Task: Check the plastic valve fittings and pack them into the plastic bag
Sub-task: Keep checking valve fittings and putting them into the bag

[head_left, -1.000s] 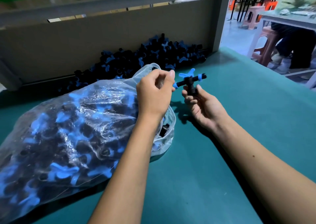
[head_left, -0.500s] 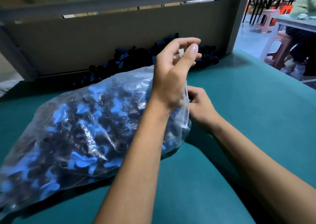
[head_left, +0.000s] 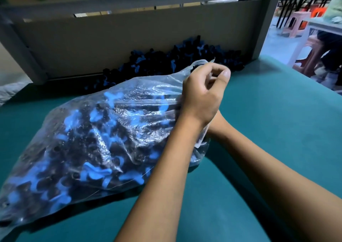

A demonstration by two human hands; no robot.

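writing or labels cannot be read anywhere. left hand [head_left: 201, 95], centre right of the frame, pinches the upper rim of the plastic bag [head_left: 96, 140], fingers curled. right hand is hidden behind the left wrist and the bag mouth; its grip cannot be told, perhaps inside the bag. valve fittings [head_left: 96, 171] fill the bag on the green table [head_left: 268, 130]; a loose pile [head_left: 185, 56] lies behind, blurred
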